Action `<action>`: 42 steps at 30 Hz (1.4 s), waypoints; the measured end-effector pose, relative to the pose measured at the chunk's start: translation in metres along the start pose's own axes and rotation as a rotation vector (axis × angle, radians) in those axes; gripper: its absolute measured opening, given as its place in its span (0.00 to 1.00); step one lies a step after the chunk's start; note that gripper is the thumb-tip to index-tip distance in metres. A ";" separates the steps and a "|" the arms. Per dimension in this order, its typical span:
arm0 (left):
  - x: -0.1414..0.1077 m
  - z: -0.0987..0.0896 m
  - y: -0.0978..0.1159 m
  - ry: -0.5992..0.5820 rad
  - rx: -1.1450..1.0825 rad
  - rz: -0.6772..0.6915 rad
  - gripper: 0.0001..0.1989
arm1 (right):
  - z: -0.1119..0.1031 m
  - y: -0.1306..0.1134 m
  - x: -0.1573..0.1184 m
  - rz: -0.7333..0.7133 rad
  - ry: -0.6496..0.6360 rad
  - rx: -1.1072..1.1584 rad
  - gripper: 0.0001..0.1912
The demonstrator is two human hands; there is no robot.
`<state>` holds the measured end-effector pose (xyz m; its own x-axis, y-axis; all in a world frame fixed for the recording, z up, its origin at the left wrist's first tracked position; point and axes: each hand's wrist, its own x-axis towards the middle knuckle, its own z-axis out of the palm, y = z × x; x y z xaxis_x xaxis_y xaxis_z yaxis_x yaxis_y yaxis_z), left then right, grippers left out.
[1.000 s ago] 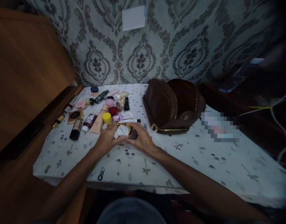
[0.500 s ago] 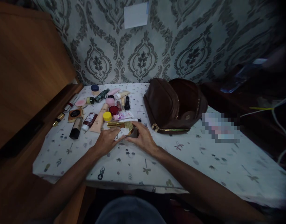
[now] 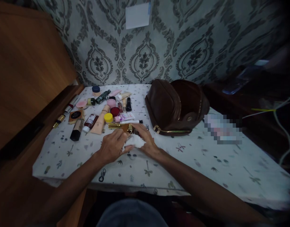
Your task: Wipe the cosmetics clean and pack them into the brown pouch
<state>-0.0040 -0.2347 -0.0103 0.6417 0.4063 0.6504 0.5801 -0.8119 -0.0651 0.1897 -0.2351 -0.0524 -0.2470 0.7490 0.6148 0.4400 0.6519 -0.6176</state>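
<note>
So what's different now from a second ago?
The tissue moved right and a bit nearer the person, and the shiny gold thing turned in the hands. The left hand shifted a little right. The right hand, brown bag and yellow pot stayed about put.

Head cam, fwd/down over tabletop [image 3: 182, 170]

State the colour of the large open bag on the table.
The bag is dark brown, seen best in the head view.
</note>
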 end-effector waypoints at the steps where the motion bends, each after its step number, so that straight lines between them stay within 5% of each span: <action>1: 0.001 0.000 0.001 0.004 0.039 0.004 0.15 | 0.000 -0.001 0.000 -0.012 -0.001 0.000 0.29; 6: 0.003 -0.002 0.004 0.029 0.020 -0.021 0.08 | 0.000 -0.012 0.002 -0.027 -0.085 -0.058 0.34; 11: 0.007 -0.004 0.000 0.014 -0.159 -0.173 0.10 | 0.003 -0.019 0.002 0.039 -0.101 -0.095 0.49; 17: 0.012 0.000 -0.024 -0.022 -0.547 -0.472 0.09 | 0.006 -0.019 0.002 0.042 -0.130 -0.098 0.58; 21: 0.005 0.008 -0.039 0.000 -0.657 -0.499 0.10 | 0.005 -0.019 0.004 0.094 -0.120 -0.046 0.59; 32: 0.000 0.011 -0.044 -0.154 -0.647 -0.457 0.11 | 0.006 -0.013 0.007 0.365 -0.004 0.095 0.48; 42: -0.007 0.014 -0.032 -0.081 -0.535 -0.377 0.16 | 0.005 -0.011 0.009 0.263 0.041 -0.003 0.31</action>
<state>-0.0206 -0.2059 -0.0233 0.4912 0.7167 0.4951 0.4561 -0.6959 0.5547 0.1787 -0.2353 -0.0429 -0.0883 0.8873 0.4527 0.4869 0.4349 -0.7575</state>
